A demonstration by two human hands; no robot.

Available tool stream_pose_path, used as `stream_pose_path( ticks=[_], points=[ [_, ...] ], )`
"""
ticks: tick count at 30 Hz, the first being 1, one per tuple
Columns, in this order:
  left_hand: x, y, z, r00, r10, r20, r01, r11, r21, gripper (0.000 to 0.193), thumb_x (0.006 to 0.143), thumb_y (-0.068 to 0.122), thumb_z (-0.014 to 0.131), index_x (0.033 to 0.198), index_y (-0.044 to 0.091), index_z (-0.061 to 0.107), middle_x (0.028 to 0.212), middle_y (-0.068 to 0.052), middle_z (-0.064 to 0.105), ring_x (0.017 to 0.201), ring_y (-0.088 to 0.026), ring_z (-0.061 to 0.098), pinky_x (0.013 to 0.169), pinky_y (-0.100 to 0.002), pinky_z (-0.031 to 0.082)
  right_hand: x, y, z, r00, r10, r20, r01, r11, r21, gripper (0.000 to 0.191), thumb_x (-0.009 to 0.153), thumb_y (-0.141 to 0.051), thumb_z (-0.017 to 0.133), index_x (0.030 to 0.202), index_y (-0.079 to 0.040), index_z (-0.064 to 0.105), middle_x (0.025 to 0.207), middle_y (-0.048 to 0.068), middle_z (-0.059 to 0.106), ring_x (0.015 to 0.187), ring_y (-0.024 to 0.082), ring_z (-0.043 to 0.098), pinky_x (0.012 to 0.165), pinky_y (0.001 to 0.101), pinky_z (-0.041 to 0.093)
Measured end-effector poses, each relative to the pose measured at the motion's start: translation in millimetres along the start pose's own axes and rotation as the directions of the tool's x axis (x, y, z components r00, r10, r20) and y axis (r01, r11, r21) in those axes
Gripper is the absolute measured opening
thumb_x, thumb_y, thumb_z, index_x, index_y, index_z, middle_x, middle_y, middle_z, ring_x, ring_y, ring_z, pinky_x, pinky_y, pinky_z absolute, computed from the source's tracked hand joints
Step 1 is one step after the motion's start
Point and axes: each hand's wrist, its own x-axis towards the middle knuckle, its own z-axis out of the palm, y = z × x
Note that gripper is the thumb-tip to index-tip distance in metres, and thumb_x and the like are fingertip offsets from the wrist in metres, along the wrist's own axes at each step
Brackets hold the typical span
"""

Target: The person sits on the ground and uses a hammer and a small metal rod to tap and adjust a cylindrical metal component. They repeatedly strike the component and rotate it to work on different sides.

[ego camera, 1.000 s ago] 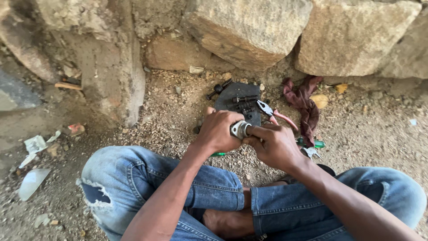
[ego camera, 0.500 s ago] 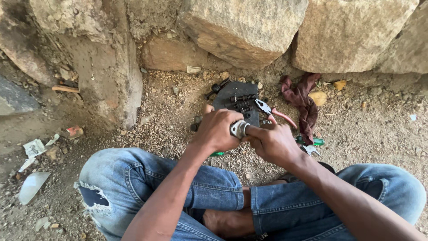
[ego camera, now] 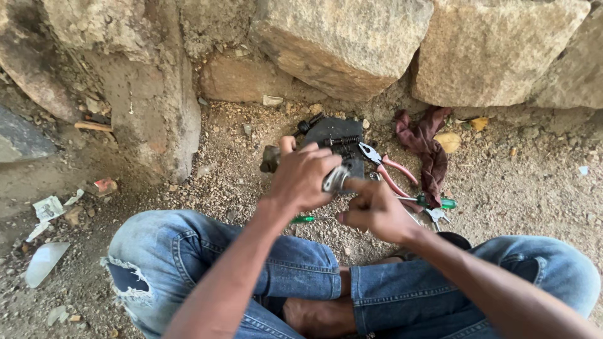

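Nearest the camera, the person sat cross-legged on the dirt in torn blue jeans [ego camera: 207,263], with a bare foot [ego camera: 317,314] tucked between the knees. Both forearms reached forward and the hands met just above the ground in front of the legs. The left hand [ego camera: 301,176] was wrapped around a small silvery metal part [ego camera: 335,180], its fingers curled over the top, and the right hand [ego camera: 375,210] pressed against the same part from the other side, thumb and forefinger pinched on its end; the two hands touched each other and both were closed on the part. Just below them a green-handled screwdriver [ego camera: 306,219] lay on the dirt near the left knee. To the right of the hands lay red-handled pliers [ego camera: 384,166], jaws pointing away from the person, and beside them a second green-handled tool [ego camera: 440,203], partly hidden by the right wrist. Directly beyond the hands sat a dark flat metal plate [ego camera: 336,135] with springs and small black pieces on it. A crumpled dark red rag [ego camera: 427,147] lay to its right. Scraps of paper [ego camera: 47,207] and bits of litter were scattered well off to the left. Farthest away stood a rough wall of large stone blocks [ego camera: 352,44].
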Motion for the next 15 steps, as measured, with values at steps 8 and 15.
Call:
stream_pose_path(
  ticks=[8,15],
  points=[
    [11,0,-27,0.730,-0.303,0.613,0.286,0.950,0.128,0.020,0.075,0.004,0.076,0.086,0.019,0.070,0.078,0.000,0.069,0.079,-0.016,0.064,0.106,-0.057,0.035,8,1,0,0.896,-0.400,0.192,0.399,0.538,-0.742,0.016,0.081,-0.017,0.076,0.094,-0.008,0.070,0.066,0.002,0.066,0.054,0.016,0.059,0.051,0.0372,0.050],
    [15,6,-1,0.742,0.379,-0.553,-0.007,0.830,0.558,0.007,0.098,0.020,0.074,0.101,0.015,0.070,0.090,-0.001,0.065,0.090,-0.021,0.065,0.088,-0.051,0.038,17,-9,-14,0.998,0.029,-0.050,-0.012,0.951,0.309,0.046,0.076,-0.004,0.070,0.120,-0.011,0.065,0.070,0.006,0.070,0.059,0.016,0.063,0.057,0.0356,0.053]
  ],
)
